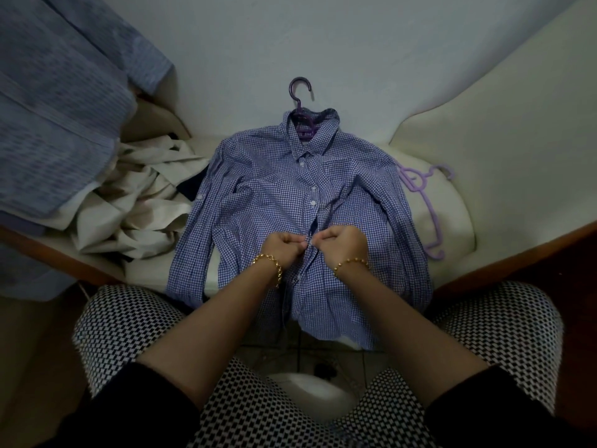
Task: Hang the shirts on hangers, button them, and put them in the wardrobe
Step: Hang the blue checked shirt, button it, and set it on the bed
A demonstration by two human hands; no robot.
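A blue-and-white checked shirt (pixel 274 195) lies front-up on a cream cushion, collar away from me, on a dark purple hanger (pixel 300 92) whose hook sticks out above the collar. White buttons down the upper placket look fastened. My left hand (pixel 284 245) and my right hand (pixel 339 242) meet at the placket near the shirt's middle. Each pinches a front edge with curled fingers. The button between my fingertips is hidden.
A light purple hanger (pixel 423 195) lies on the cushion right of the shirt. Crumpled cream fabric (pixel 142 202) is piled at the left. A blue striped shirt (pixel 58 101) hangs at the upper left. Wooden edges (pixel 517 263) frame the seat, and my patterned knees sit below.
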